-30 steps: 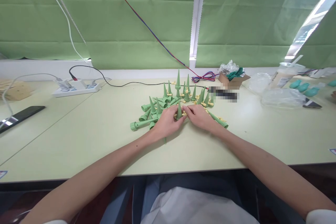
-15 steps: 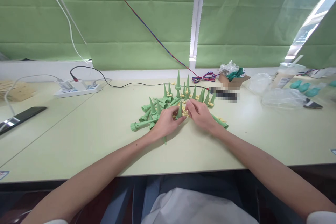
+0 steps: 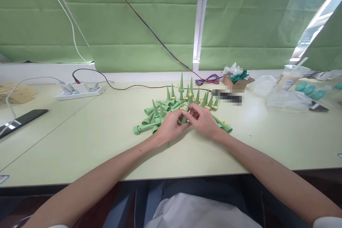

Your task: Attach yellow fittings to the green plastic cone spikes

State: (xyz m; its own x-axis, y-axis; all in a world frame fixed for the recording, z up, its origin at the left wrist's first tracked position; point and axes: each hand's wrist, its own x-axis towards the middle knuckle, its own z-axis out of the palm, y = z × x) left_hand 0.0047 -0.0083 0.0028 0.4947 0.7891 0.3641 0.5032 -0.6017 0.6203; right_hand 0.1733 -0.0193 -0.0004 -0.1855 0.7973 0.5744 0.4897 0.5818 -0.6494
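Both hands meet over the table, around one green plastic watering spike point(image 3: 184, 119). My left hand point(image 3: 170, 125) is closed on its lower part, fingers behind and thumb in front. My right hand point(image 3: 204, 120) grips the same spike from the right, thumb laid across it and fingers curled; these partly hide the spike. More green spikes with small yellow valves lie or stand close around the hands. Among them are a tall upright spike point(image 3: 181, 84) behind, a lying spike point(image 3: 145, 127) to the left and another lying spike point(image 3: 224, 125) to the right.
A power strip point(image 3: 80, 91) and a dark phone point(image 3: 24, 121) are on the left. Behind the spikes runs a black cable point(image 3: 128, 87). At the back right sit a small cardboard box point(image 3: 237, 84), a drink cup point(image 3: 288, 78) and a clear plastic bag point(image 3: 288, 100).
My right hand has come slightly lower, its thumb moving left across the spike. The spike between the hands now leans to the right and is more covered. My left hand has barely moved.
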